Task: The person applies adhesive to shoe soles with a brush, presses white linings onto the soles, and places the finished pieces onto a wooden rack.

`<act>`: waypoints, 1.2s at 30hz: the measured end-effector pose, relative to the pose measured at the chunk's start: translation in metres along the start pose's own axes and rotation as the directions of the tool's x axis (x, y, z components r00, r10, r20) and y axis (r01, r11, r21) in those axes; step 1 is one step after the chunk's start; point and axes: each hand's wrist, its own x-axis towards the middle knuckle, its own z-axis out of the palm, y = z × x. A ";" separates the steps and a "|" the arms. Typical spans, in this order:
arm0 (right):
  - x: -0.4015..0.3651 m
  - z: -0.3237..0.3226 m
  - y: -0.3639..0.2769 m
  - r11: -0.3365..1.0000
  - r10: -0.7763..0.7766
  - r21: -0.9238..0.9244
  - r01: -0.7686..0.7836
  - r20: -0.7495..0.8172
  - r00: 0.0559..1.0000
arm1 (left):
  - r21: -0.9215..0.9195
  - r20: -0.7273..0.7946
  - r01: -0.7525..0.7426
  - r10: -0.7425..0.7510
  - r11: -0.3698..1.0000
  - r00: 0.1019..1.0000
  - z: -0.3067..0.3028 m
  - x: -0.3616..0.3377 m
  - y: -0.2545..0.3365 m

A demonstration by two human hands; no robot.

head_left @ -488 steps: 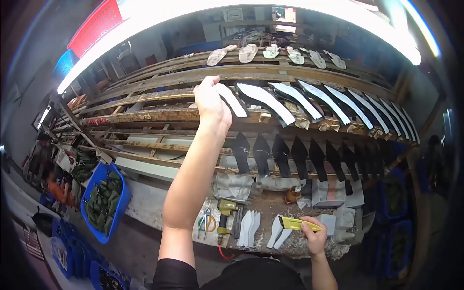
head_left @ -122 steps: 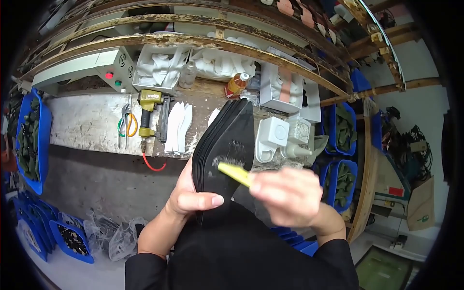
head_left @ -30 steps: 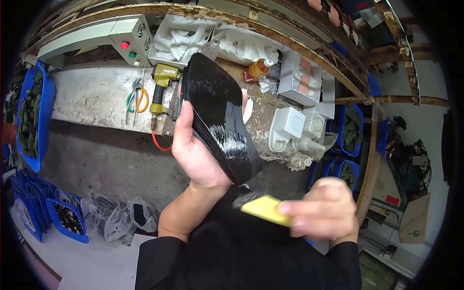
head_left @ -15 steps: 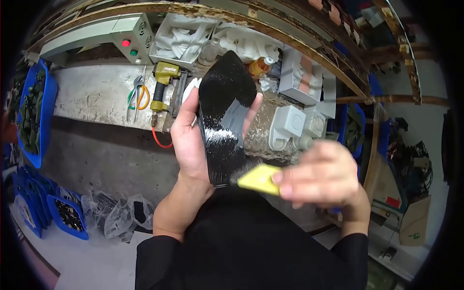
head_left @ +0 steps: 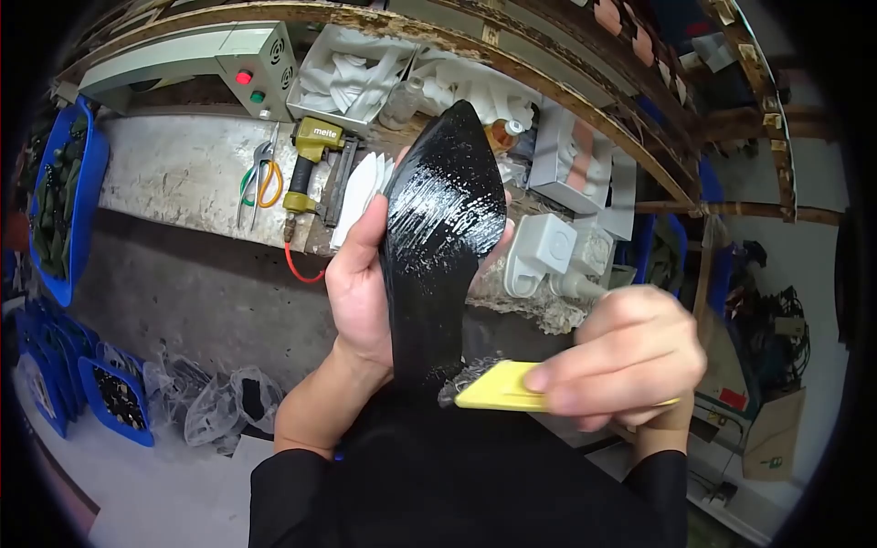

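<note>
A black pointed shoe sole (head_left: 443,228) stands toe upward in the middle, its broad face toward me. Wet-looking, shiny streaks cover its wider part. My left hand (head_left: 358,283) is closed around it, thumb on the left edge and fingertips showing at the right edge. Low on the right, my right hand (head_left: 630,361) grips a yellow-handled brush (head_left: 507,385). The dark bristles reach the sole's narrow lower end and seem to touch it.
On the bench (head_left: 183,169) lie a nail gun (head_left: 309,164) with a red hose and pliers (head_left: 262,183). Behind are boxes of white pieces (head_left: 352,78), a bottle of amber liquid (head_left: 502,135) and a white container (head_left: 546,247). Blue baskets (head_left: 78,201) stand at left; a wooden rack (head_left: 548,82) crosses above.
The sole has tilted and moved slightly, and its shine now lies higher, across the wider part. The brush has shifted down a little and stays by the narrow end.
</note>
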 end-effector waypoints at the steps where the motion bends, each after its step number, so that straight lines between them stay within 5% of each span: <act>1: 0.016 -0.003 0.009 0.998 -0.043 -0.059 0.038 -0.090 0.995 | -0.016 0.009 0.020 -0.019 1.000 1.000 0.000 -0.001 -0.002; 5: 0.043 -0.012 0.028 0.960 -0.171 -0.271 0.072 -0.360 0.917 | 0.034 0.009 0.035 -0.035 0.999 0.999 -0.002 -0.006 -0.008; 7: 0.022 -0.008 0.024 0.984 -0.037 -0.179 0.011 -0.142 0.989 | 0.082 0.038 -0.037 0.034 0.996 0.999 -0.003 -0.003 -0.006; 9: 0.004 0.004 0.014 0.990 -0.063 -0.132 0.051 -0.093 0.994 | 0.063 0.038 -0.040 0.037 0.997 0.999 -0.002 -0.001 0.000; 10: 0.000 0.010 0.010 0.991 -0.059 -0.130 0.046 -0.102 0.993 | 0.049 0.030 -0.029 0.027 0.998 0.999 -0.002 -0.001 0.003; 11: -0.001 0.013 0.009 0.992 -0.026 0.113 0.061 -0.290 0.957 | 0.031 0.029 -0.027 0.026 0.999 0.999 -0.001 -0.001 0.005; 12: -0.003 0.014 0.006 0.933 0.052 0.341 0.118 -0.450 0.892 | 0.008 0.029 -0.028 0.028 1.000 0.999 -0.001 0.000 0.006; 14: 0.015 0.029 -0.033 0.678 0.649 0.735 0.025 -0.614 0.449 | 0.049 0.060 -0.043 0.040 0.998 0.997 -0.009 0.000 0.003; 15: 0.021 0.038 -0.034 0.683 0.646 0.730 0.028 -0.621 0.443 | 0.100 0.097 -0.060 0.051 0.993 0.994 -0.015 0.002 0.003; 17: 0.024 0.049 -0.031 0.603 0.754 0.754 -0.261 -0.432 0.495 | 0.193 0.168 -0.098 0.065 0.976 0.984 -0.024 0.004 0.001; 19: 0.014 0.059 -0.007 0.785 0.616 0.464 -0.410 -0.519 0.593 | 0.230 0.132 -0.108 0.079 0.967 0.988 -0.027 0.003 0.001; 21: 0.001 0.035 -0.001 0.751 0.660 0.507 -0.423 -0.542 0.521 | 0.308 0.053 -0.144 0.135 0.940 0.989 -0.029 0.000 0.002; 23: 0.004 0.021 0.006 0.722 0.692 0.549 -0.422 -0.551 0.467 | 0.346 0.022 -0.183 0.187 0.920 0.982 -0.031 0.002 0.006; 26: 0.017 0.016 0.001 0.955 0.298 0.187 -0.232 -0.571 0.765 | 0.215 -0.019 -0.126 0.133 0.968 0.991 -0.036 -0.001 0.009; 29: 0.036 0.019 0.009 0.980 -0.024 -0.193 -0.048 -0.357 0.934 | 0.138 -0.044 -0.133 0.140 0.981 0.989 -0.041 0.000 0.009; 32: 0.036 0.030 0.009 0.939 0.005 -0.340 -0.051 -0.137 0.991 | 0.046 -0.064 -0.178 0.180 0.983 0.982 -0.047 0.005 0.010; 36: 0.028 0.037 0.004 0.978 0.048 -0.203 -0.045 0.010 0.999 | -0.057 0.081 -0.115 0.120 0.992 0.989 -0.073 0.012 0.027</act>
